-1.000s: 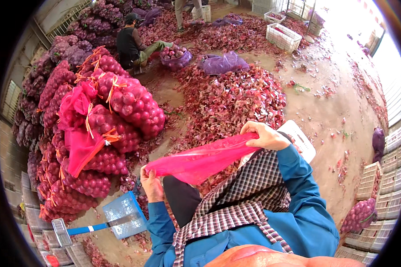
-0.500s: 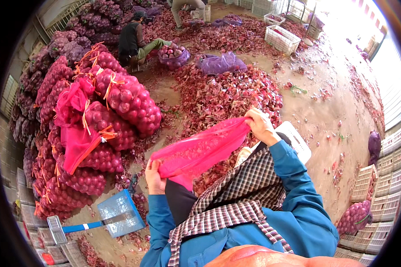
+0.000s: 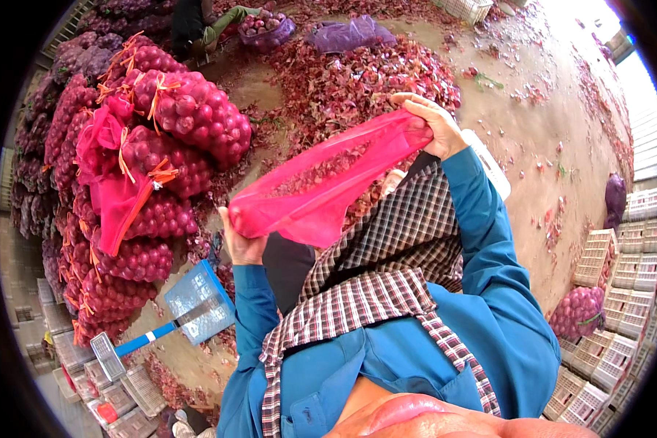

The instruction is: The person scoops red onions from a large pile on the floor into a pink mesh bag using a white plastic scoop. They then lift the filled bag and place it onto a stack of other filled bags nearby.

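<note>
1. **Workpiece location.** I located the pink mesh bag (image 3: pixel 306 186) above the wearer's lap and checked apron (image 3: pixel 376 252). It was stretched on a slant, its left end nearer the body. All positions below were referenced to this bag.
2. **Left grip.** The left hand (image 3: pixel 244 241) pinched the bag's left end between thumb and fingers; the mesh veiled some fingertips.
3. **Right grip.** The right hand (image 3: pixel 439 128) pinched the bag's right end, its fingers partly behind the mesh. The middle span was unsupported.
4. **Work completed.** To the left of the bag I observed a stack of onion-filled mesh sacks (image 3: pixel 204 109), several closed with orange ties (image 3: pixel 162 174). I judged these finished.
5. **Work outstanding.** The bag itself showed no onions inside; peelings were visible through its weave. I judged it unfilled and untied. A second slack pink bag (image 3: pixel 117 201) hung on the stack, left of the first. Beyond the bag and to its left, a purple net sack (image 3: pixel 274 38) stood open with loose onions in it.
6. **Adjacent equipment.** A blue platform scale (image 3: pixel 213 281), as I judged it, lay nearer the body than the bag, to its left. A heap of onion skins (image 3: pixel 387 77) lay beyond the bag; plastic crates (image 3: pixel 628 271) were stacked well to its right.
7. **Markings.** I found no legible brand, label or lettering on the bag, sacks or crates. The scale's display head (image 3: pixel 108 356) was too small to read.
</note>
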### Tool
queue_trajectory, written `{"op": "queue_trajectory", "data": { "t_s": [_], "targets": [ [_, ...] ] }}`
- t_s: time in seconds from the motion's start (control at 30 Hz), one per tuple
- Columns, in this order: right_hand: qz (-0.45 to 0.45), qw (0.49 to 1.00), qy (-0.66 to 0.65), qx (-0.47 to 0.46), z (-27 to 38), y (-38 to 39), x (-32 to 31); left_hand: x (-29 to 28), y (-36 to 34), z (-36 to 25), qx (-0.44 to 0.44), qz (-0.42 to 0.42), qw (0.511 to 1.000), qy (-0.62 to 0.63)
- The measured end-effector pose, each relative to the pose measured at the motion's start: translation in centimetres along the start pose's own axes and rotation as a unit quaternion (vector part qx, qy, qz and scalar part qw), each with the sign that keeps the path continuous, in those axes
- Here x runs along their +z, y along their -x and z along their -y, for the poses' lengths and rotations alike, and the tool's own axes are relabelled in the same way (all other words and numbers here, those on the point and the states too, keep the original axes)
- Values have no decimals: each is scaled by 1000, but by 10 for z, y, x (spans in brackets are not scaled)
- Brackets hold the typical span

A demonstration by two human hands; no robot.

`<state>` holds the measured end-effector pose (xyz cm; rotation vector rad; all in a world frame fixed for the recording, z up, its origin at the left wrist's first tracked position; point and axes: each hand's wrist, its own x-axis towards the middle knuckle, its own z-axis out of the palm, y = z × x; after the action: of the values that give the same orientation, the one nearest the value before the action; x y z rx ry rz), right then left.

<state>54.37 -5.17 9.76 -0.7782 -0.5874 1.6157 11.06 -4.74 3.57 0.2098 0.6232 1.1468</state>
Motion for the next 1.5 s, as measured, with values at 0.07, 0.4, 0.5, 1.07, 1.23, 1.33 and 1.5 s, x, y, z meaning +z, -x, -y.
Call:
{"op": "queue_trajectory", "data": {
  "t_s": [0.07,0.4,0.5,1.07,1.23,1.33,1.5],
  "targets": [
    [-17,1000,17,2,0,2,8,-8,-4,-10,-18,111,990,82],
    [-25,866,476,-150,-13,-3,15,4,11,-23,64,85,994,-8],
    [-135,814,522,-216,-27,-22,-6,-11,13,-21,60,81,994,-40],
    [-178,978,64,-85,3,0,-10,-33,16,35,-49,176,979,-90],
    [113,977,176,48,-10,2,8,-50,-20,-16,80,103,984,120],
    [129,926,354,-2,-4,0,27,-75,-31,-33,92,172,980,35],
    [8,732,664,-153,-23,-3,12,-58,-17,-11,68,56,995,-46]
  ]
}}
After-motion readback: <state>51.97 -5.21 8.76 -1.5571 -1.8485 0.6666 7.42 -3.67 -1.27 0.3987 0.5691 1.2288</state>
